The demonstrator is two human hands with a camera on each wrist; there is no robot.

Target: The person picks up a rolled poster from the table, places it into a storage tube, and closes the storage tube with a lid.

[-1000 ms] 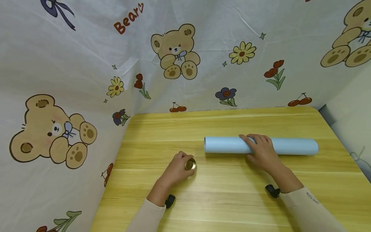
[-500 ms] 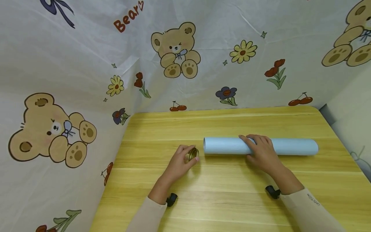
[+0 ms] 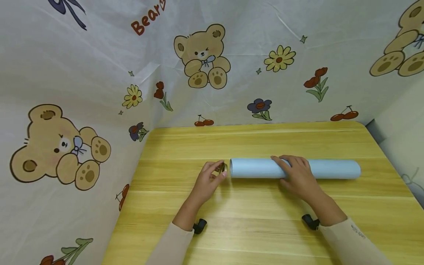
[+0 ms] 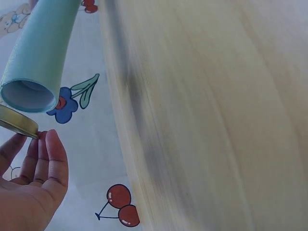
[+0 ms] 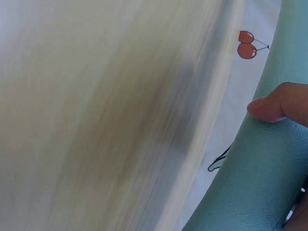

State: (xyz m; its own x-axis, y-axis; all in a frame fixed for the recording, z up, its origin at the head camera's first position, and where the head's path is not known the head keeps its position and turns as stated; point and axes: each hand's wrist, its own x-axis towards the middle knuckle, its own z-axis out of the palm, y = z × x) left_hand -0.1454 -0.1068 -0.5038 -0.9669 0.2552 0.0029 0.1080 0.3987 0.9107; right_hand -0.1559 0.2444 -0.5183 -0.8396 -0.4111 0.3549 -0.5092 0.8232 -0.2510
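On the left, a bear-print cloth point(image 3: 109, 55) rises beside the bench point(image 3: 251, 228) and runs along its far edge, probably as a plain screen round the work. Next comes the left hand point(image 3: 204, 184), thumb and fingertips pinched on the rim of a shallow gold-coloured lid point(image 4: 19, 121). That rim hold seems chosen to leave the lid's faces uncovered. The lid stands on edge just left of the tube's mouth, with a narrow gap between them, apparently so that the two line up (which way its hollow faces is hard to tell now).

To its right, the light-blue tube point(image 3: 253, 168) lies crosswise over the far half of the bench, its hollow end to the left. Whether it rests on the wood or hangs just above, I cannot tell. The right hand point(image 3: 299, 176) is clamped over the tube near its middle, likely because a central grip keeps the length level and stops it rolling or sliding.
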